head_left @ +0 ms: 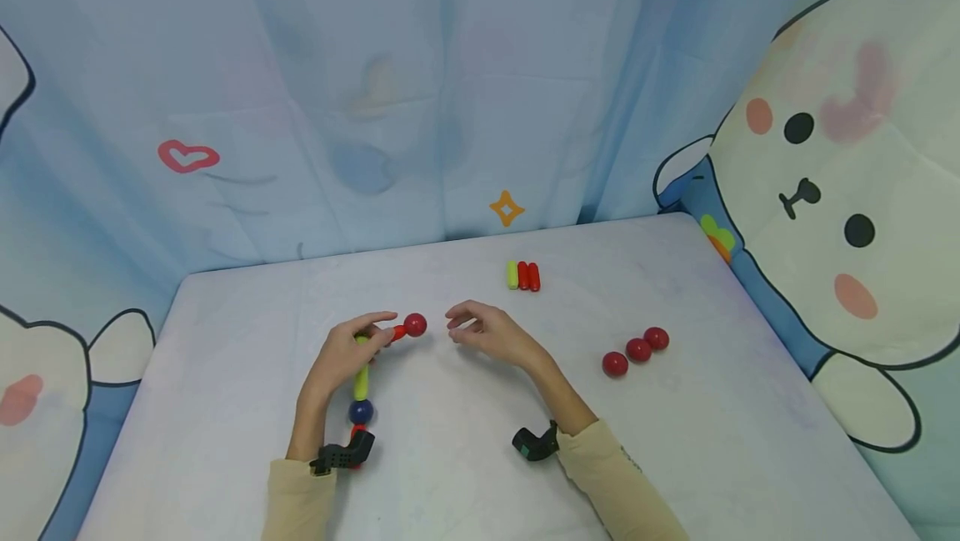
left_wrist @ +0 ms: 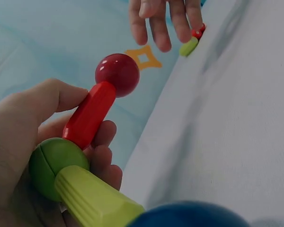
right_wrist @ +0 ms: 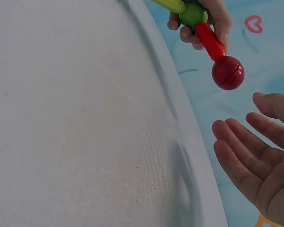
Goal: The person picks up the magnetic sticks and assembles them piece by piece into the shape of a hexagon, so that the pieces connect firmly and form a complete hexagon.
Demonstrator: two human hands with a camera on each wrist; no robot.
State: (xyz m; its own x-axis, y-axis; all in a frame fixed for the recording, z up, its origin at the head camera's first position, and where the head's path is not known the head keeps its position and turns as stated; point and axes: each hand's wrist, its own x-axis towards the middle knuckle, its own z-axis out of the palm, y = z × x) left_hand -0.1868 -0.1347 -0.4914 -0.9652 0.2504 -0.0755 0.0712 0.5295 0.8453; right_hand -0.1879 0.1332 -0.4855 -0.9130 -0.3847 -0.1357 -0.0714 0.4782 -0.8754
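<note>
The left hand point(head_left: 341, 364) grips a red rod point(left_wrist: 91, 113) joining a red ball point(left_wrist: 117, 74) to a green ball point(left_wrist: 58, 163), above a white counter point(head_left: 442, 458). The right hand point(head_left: 491, 333), released, hovers near that red ball. Farther back lie three rods point(head_left: 523, 276); rightward, three dark-red balls point(head_left: 638, 350).

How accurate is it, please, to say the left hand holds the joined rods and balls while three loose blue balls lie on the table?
The colour is wrong: the head view shows three loose red balls on the table; the left hand holds the joined rods and balls.
</note>
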